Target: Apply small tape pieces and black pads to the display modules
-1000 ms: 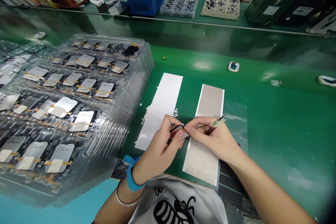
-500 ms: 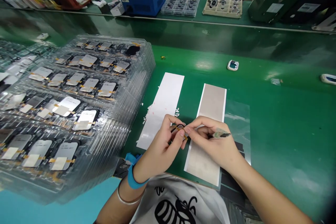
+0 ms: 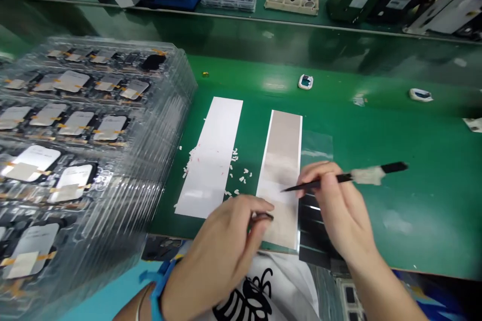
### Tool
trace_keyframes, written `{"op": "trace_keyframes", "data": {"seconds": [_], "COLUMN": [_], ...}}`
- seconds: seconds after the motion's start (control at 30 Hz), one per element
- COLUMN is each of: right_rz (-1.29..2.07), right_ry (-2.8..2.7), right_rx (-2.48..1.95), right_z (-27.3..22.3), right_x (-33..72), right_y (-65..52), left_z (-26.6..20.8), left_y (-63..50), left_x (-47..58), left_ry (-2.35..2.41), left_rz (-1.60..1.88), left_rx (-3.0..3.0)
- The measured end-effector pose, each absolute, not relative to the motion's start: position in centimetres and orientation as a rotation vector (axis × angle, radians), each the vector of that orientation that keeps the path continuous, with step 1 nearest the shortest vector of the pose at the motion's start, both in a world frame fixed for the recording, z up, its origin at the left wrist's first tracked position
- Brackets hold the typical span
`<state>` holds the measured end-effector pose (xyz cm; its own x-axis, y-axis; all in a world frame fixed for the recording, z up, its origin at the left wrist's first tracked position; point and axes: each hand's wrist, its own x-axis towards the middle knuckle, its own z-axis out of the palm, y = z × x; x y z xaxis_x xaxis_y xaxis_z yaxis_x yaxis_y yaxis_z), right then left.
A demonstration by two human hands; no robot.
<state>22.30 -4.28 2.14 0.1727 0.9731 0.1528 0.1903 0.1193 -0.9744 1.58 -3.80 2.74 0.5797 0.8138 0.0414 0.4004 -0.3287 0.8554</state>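
Left hand (image 3: 226,243): thumb and fingers pinching a small dark part (image 3: 263,216) above the beige sheet (image 3: 281,160). Right hand (image 3: 341,208): gripping a pointed black tool (image 3: 343,178), tip apart from the part. Judgement: hold the part by its edges; approach shallowly, steadily. Farther: white-rimmed piece (image 3: 305,82) on bench (image 3: 376,145).

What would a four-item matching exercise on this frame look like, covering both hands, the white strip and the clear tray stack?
1. Left hand
2. Right hand
3. White strip
4. Clear tray stack

A. Holds a dark pointed tool
B. Carries rows of pale parts
C. Pinches a small dark piece
D. Lies flat, white scraps along its edges

Pairs: 1-C, 2-A, 3-D, 4-B
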Motion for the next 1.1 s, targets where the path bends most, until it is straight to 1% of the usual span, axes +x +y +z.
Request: {"op": "trace_keyframes", "data": {"seconds": [0.1, 0.2, 0.27, 0.37, 0.53, 0.63, 0.7, 0.8, 0.9, 0.97, 1.1], "right_rz": [0.833, 0.739, 0.734, 0.788, 0.824, 1.016, 1.057, 0.951, 0.859, 0.882, 1.005], "right_ry": [-1.243, -1.219, -1.193, -1.147, -1.065, -0.896, -0.73, -0.578, -0.546, -0.567, -0.643], "right_rx": [-1.43, -1.492, -1.517, -1.518, -1.536, -1.43, -1.317, -1.219, -1.285, -1.339, -1.34], "right_z": [0.8, -0.2, -0.4, -0.2, 0.2, 0.2, 0.3, 0.1, -0.3, -0.6, -0.6], "right_x": [21.5, 20.6, 20.3, 20.1, 20.1, 20.5, 21.0, 22.2, 23.7, 24.8, 26.6], "right_y": [-5.8, -6.2, -6.1, -6.0, -5.9, -5.6, -5.4, -5.5, -6.0, -5.9, -4.2], "left_z": [3.0, 2.3, 1.8, 1.3, 1.6, 1.8, 1.8, 1.5, 1.0, 0.8, 0.5], "left_y": [-5.4, -6.2, -6.3, -6.3, -6.2, -5.9, -5.6, -5.1, -4.8, -4.6, -4.6], "left_x": [2.0, 2.5, 2.7, 2.8, 2.7, 2.7, 2.9, 3.7, 4.7, 5.3, 6.1], "left_ry": [0.883, 0.868, 0.845, 0.801, 0.848, 0.901, 0.964, 1.007, 0.871, 0.784, 0.74], "left_rz": [0.467, 0.368, 0.343, 0.323, 0.358, 0.44, 0.523, 0.7, 0.791, 0.799, 0.81], "left_rx": [2.224, 2.386, 2.466, 2.529, 2.454, 2.304, 2.098, 1.608, 1.185, 1.073, 1.047]}}
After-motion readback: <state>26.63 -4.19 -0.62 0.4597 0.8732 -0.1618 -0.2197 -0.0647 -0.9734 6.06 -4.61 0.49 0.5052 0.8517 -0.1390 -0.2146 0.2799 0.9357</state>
